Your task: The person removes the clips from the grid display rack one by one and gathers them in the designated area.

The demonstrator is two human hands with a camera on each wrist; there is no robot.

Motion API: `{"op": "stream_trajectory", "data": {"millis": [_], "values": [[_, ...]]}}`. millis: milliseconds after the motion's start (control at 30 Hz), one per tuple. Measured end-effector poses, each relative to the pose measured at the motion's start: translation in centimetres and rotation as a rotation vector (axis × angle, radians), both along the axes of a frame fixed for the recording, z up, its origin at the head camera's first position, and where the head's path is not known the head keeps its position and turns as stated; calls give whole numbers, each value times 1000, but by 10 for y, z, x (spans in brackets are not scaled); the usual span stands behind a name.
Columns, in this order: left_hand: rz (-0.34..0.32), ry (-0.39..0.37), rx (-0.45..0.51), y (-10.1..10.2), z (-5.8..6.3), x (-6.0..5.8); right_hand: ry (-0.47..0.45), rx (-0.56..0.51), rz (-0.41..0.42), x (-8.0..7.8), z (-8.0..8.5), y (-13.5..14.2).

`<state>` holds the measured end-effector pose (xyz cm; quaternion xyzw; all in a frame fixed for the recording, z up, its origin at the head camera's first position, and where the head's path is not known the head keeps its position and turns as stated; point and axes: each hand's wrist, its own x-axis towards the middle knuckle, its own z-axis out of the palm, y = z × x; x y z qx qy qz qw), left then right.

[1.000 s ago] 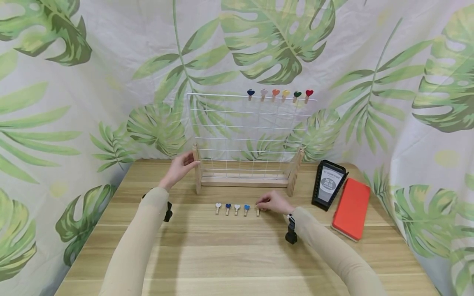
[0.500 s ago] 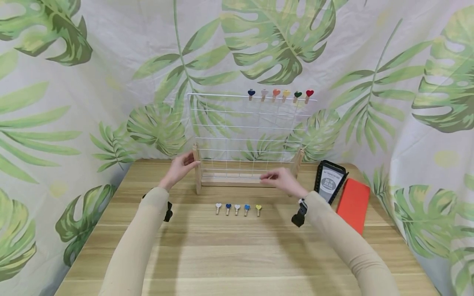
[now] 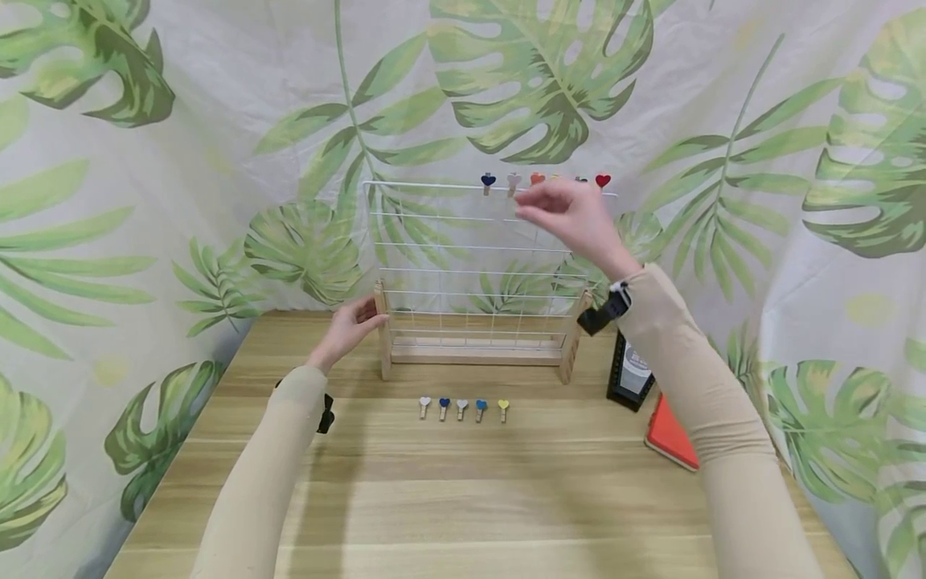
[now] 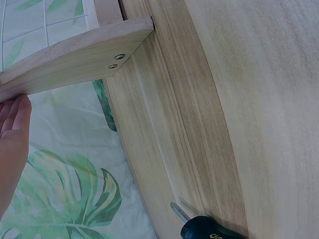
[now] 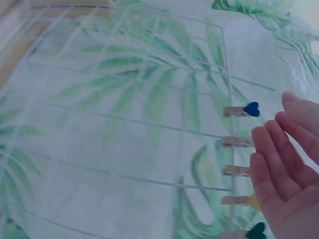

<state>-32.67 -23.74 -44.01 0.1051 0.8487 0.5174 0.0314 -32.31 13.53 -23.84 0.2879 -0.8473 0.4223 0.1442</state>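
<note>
Right hand (image 3: 574, 217), digits parted, has risen to hung clips (image 3: 488, 181) at one o'clock on the rack (image 3: 477, 273); work apparently shifts there. Left hand (image 3: 350, 328) grips post (image 3: 384, 346) at eight. Five laid clips (image 3: 461, 408) sit at six.

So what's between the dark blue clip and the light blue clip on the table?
A pale clip lies between the dark blue clip and the light blue clip in the head view.

I'm at a wood-grain table (image 3: 434, 498) in a curtained-off nook: creased, leaf-printed cloth (image 3: 217, 104) rises behind the table's back edge and hangs past its left and right edges, closing me in on three sides. Whether this stands in a home or a studio, I can't tell.
</note>
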Motion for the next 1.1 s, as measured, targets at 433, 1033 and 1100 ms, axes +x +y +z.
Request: {"op": "stream_trajectory", "data": {"millis": [433,1033,1100], "values": [[-6,7,21,-2,-1,1,144,169,7,-34,39,-25],[-10,15,19,0,0,2,176,288,2,-46,40,-42],[-10,19,15,0,0,1,189,286,-2,-45,40,-43]]}}
